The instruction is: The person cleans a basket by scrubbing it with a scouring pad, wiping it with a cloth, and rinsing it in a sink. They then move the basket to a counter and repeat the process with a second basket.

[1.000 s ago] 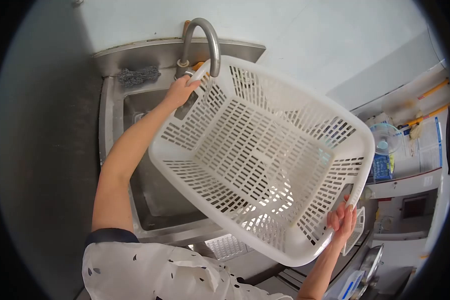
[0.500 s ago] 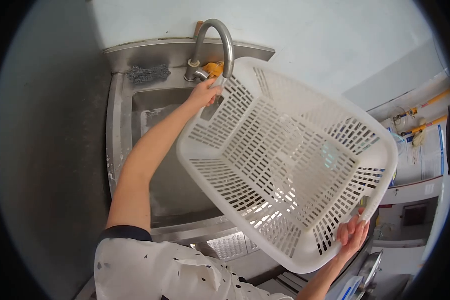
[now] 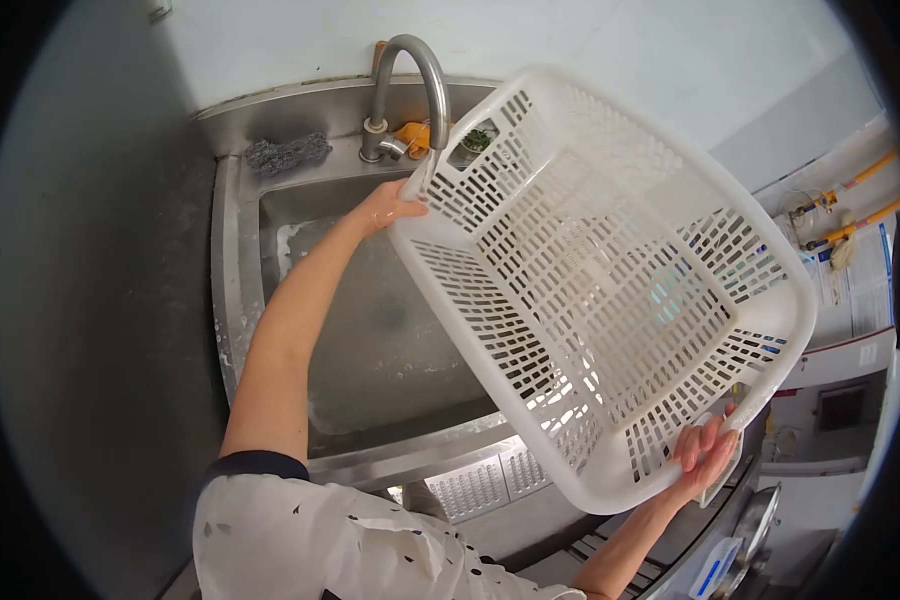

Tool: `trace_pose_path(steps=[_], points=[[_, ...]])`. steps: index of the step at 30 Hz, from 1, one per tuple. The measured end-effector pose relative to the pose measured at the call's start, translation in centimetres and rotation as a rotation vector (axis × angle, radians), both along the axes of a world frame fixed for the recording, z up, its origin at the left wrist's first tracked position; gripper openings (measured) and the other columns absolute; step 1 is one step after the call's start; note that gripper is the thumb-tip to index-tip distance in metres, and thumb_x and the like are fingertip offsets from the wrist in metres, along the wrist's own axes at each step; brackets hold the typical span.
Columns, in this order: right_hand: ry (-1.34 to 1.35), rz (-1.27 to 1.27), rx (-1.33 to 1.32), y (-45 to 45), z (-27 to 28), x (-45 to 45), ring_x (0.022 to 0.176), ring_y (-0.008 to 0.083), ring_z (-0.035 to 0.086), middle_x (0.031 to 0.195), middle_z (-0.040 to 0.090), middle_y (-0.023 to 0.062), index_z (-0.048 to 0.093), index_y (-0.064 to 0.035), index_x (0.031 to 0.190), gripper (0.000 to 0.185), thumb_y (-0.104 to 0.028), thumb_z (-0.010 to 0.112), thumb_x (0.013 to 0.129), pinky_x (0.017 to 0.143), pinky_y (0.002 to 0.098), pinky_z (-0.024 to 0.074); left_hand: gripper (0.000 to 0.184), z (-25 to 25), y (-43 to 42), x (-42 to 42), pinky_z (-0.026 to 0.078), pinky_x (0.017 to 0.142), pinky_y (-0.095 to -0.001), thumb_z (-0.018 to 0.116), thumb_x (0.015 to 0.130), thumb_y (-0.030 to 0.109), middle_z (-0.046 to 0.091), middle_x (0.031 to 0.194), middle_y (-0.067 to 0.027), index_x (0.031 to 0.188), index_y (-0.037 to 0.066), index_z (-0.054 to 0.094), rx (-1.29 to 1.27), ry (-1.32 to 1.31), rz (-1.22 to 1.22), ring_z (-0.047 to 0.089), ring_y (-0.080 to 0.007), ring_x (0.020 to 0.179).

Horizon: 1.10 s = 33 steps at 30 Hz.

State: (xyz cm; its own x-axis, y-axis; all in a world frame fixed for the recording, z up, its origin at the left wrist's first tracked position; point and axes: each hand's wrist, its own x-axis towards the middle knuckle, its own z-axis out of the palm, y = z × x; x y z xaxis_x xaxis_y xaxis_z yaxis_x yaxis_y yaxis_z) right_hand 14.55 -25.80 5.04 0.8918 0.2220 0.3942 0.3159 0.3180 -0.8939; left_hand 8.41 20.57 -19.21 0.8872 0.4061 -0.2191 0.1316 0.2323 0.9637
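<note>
A large white plastic basket [image 3: 610,290] with slotted walls is held tilted, its open side facing me, over the right part of the sink and beyond its edge. My left hand [image 3: 382,208] grips the basket's left rim, thumb on the near side and the other fingers hidden behind it. At the lower right corner, my right hand [image 3: 708,458] has its fingers curled over the rim beside the handle slot. The curved metal faucet [image 3: 435,95] ends just above the left rim, where what looks like a thin stream of water falls.
Cloudy water lies in the steel sink [image 3: 400,440]. A grey scouring pad [image 3: 288,153] rests on the back left ledge, and an orange cloth-like item [image 3: 413,138] sits behind the faucet. To the right are yellow pipes [image 3: 855,225] and a metal lid [image 3: 758,515].
The basket has shifted right and slightly up, uncovering more of the sink. My left hand has moved from the handle slot down along the rim. My right hand keeps its hold.
</note>
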Motion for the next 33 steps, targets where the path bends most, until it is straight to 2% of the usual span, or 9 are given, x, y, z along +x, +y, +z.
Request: trace_pose_path(steps=[3, 7, 9, 12, 16, 19, 24, 28, 33], points=[[0.011, 0.024, -0.068, -1.3, -1.2, 0.6, 0.042, 0.0017, 0.032, 0.067, 0.037, -0.0024, 0.04, 0.0039, 0.121, 0.036, -0.023, 0.043, 0.097, 0.038, 0.0148, 0.0287, 0.051, -0.1, -0.5, -0.4, 0.046, 0.087, -0.0308, 0.066, 0.07, 0.004, 0.06, 0.107, -0.0093, 0.119, 0.0, 0.051, -0.228, -0.139, 0.002, 0.06, -0.0189, 0.095], [0.047, -0.01, -0.101, -2.9, -2.0, 2.6, 0.038, 0.0026, 0.031, 0.063, 0.035, -0.0027, 0.039, 0.0012, 0.118, 0.031, -0.021, 0.042, 0.096, 0.035, 0.017, 0.0263, 0.052, 0.9, -0.6, -1.0, 0.048, 0.083, -0.0303, 0.065, 0.071, 0.004, 0.061, 0.105, -0.0091, 0.12, -0.001, 0.05, -0.215, -0.156, -0.041, 0.06, -0.0182, 0.093], [0.089, 0.037, -0.112, -3.7, -1.8, 3.9, 0.038, 0.0026, 0.031, 0.062, 0.034, -0.0037, 0.04, -0.0006, 0.117, 0.029, -0.019, 0.045, 0.095, 0.036, 0.0183, 0.0276, 0.048, 2.8, -0.6, -1.4, 0.049, 0.081, -0.0304, 0.066, 0.072, 0.008, 0.062, 0.103, -0.0089, 0.117, -0.002, 0.052, -0.187, -0.108, -0.051, 0.06, -0.0177, 0.093], [0.154, 0.106, -0.16, -3.5, -2.8, 5.6, 0.038, 0.0023, 0.03, 0.062, 0.034, -0.0042, 0.041, -0.0031, 0.116, 0.029, -0.018, 0.05, 0.093, 0.037, 0.0188, 0.0283, 0.039, 4.8, 0.8, -2.8, 0.05, 0.08, -0.0301, 0.066, 0.079, 0.021, 0.063, 0.099, -0.0092, 0.11, -0.001, 0.058, 0.047, 0.189, -0.058, 0.061, -0.0148, 0.091], [0.299, 0.215, -0.206, -2.2, -3.9, 6.9, 0.038, 0.0018, 0.03, 0.062, 0.035, -0.0045, 0.042, -0.0039, 0.116, 0.032, -0.021, 0.054, 0.091, 0.038, 0.0188, 0.0282, 0.037, 5.3, 1.7, -7.0, 0.051, 0.064, -0.0294, 0.067, 0.077, 0.025, 0.065, 0.088, -0.0109, 0.101, -0.003, 0.063, 0.191, 0.308, -0.012, 0.064, -0.0169, 0.071], [0.422, 0.293, -0.206, -1.5, -5.2, 8.4, 0.039, 0.0015, 0.029, 0.063, 0.035, -0.0047, 0.043, -0.0029, 0.116, 0.03, -0.02, 0.052, 0.092, 0.039, 0.0185, 0.0287, 0.038, 6.0, 0.8, -10.8, 0.051, 0.063, -0.0305, 0.067, 0.077, 0.025, 0.065, 0.087, -0.0113, 0.1, -0.005, 0.062, 0.122, 0.276, 0.102, 0.064, -0.0173, 0.073], [0.537, 0.451, -0.221, 1.1, -7.1, 10.5, 0.045, 0.0006, 0.033, 0.066, 0.037, -0.0051, 0.044, 0.0, 0.116, 0.03, -0.02, 0.049, 0.094, 0.044, 0.0168, 0.0313, 0.034, 8.3, -1.0, -15.8, 0.05, 0.063, -0.0299, 0.059, 0.076, 0.014, 0.064, 0.087, -0.0131, 0.104, -0.006, 0.057, -0.031, 0.228, 0.25, 0.064, -0.0172, 0.074], [0.599, 0.492, -0.305, 3.4, -8.9, 12.6, 0.052, 0.0061, 0.039, 0.068, 0.041, -0.0009, 0.042, 0.0011, 0.117, 0.03, -0.016, 0.049, 0.092, 0.049, 0.0207, 0.0366, 0.025, 11.6, -3.2, -19.1, 0.05, 0.062, -0.0287, 0.056, 0.075, 0.013, 0.063, 0.082, -0.0118, 0.096, -0.002, 0.059, 0.033, 0.256, 0.4, 0.062, -0.0157, 0.066], [0.699, 0.696, -0.301, 6.2, -11.4, 16.3, 0.057, 0.0093, 0.045, 0.072, 0.045, 0.0021, 0.041, 0.003, 0.118, 0.033, -0.015, 0.049, 0.092, 0.054, 0.0237, 0.041, 0.029, 18.0, -7.3, -20.5, 0.049, 0.063, -0.0288, 0.057, 0.072, 0.014, 0.063, 0.079, -0.0116, 0.091, -0.006, 0.061, 0.204, 0.363, 0.578, 0.062, -0.0162, 0.067]])
